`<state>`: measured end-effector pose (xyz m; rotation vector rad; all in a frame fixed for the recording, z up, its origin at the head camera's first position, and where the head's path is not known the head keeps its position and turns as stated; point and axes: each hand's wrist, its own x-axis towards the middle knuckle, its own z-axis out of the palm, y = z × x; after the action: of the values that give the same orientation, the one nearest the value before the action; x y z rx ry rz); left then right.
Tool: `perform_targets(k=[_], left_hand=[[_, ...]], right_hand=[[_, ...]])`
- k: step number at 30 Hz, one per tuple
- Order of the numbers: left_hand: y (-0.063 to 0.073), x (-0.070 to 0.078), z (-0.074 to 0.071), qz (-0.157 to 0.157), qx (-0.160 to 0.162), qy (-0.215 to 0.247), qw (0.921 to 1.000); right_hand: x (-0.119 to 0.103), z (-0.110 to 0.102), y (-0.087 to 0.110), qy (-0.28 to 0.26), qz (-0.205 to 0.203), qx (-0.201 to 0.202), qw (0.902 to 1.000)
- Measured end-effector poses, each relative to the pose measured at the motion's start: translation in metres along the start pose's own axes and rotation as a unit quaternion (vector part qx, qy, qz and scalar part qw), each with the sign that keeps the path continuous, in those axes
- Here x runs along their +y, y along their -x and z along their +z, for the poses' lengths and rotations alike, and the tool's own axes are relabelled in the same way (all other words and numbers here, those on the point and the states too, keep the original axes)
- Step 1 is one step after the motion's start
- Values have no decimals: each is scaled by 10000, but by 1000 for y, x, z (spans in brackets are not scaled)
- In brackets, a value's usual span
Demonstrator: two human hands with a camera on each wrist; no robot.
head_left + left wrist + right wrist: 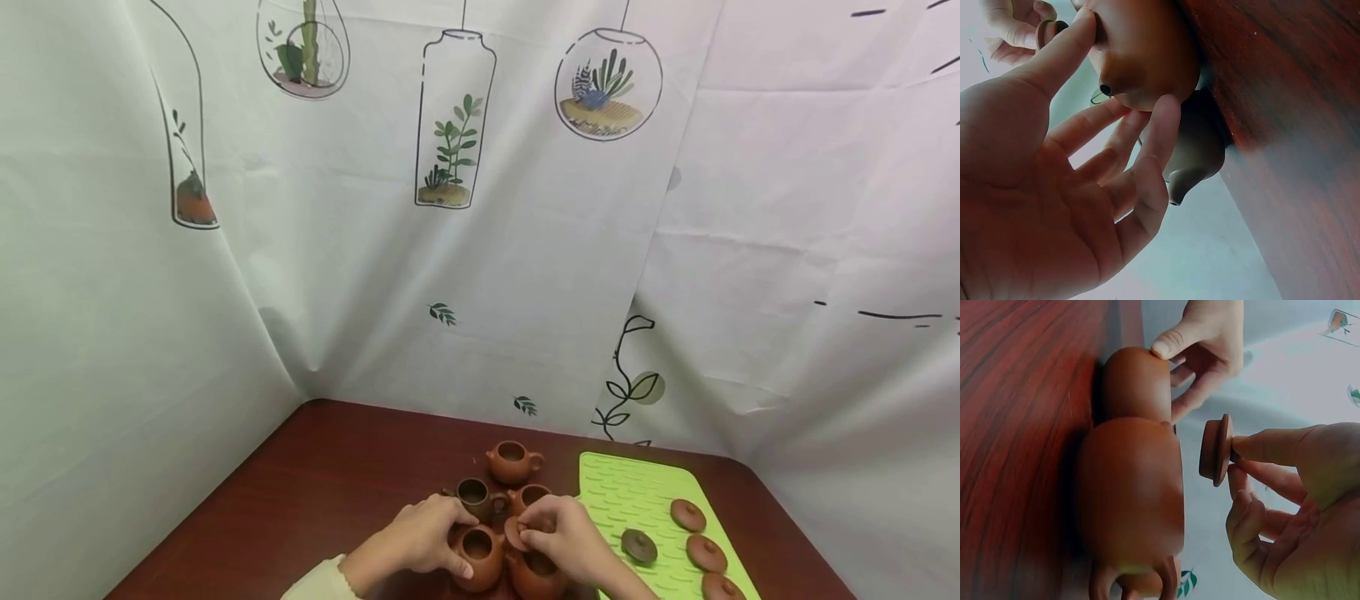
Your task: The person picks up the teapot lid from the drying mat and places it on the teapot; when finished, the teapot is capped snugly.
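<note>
My left hand (423, 533) grips a small reddish-brown clay teapot (487, 568), thumb on the near side and fingers round the far side. The pot stands lidless on the table, its short spout (1116, 76) showing in the left wrist view. Between thumb and fingertips, my right hand (573, 537) pinches a round clay lid (1215, 450) by its knob. That lid is tipped on edge in the right wrist view, apart from the pots. Beside the gripped pot, under the right hand, stands another lidless reddish teapot (538, 582).
Behind the hands stand a dark brown teapot (474, 493) and two reddish ones, the nearer teapot (534, 495) and the farther teapot (512, 465), all lidless. At right, a green mat (630, 492) bears a dark lid (639, 547) and several reddish lids (706, 552). A printed curtain (375, 292) encloses the table.
</note>
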<state>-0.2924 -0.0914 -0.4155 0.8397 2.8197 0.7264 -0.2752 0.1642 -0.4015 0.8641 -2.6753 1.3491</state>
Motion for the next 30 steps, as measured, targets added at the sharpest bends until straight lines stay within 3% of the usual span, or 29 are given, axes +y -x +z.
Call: perform_targets(k=[13, 23, 30], left_hand=[[-1, 1, 0, -90, 94, -101, 9999], [-1, 3, -3, -153, 115, -85, 9998], [-2, 2, 0, -239, 112, -73, 9996]], right_hand=[[-4, 17, -10, -125, -57, -97, 9999], [-6, 29, -16, -412, 189, -221, 9987], [-4, 37, -19, -369, -19, -147, 9992]])
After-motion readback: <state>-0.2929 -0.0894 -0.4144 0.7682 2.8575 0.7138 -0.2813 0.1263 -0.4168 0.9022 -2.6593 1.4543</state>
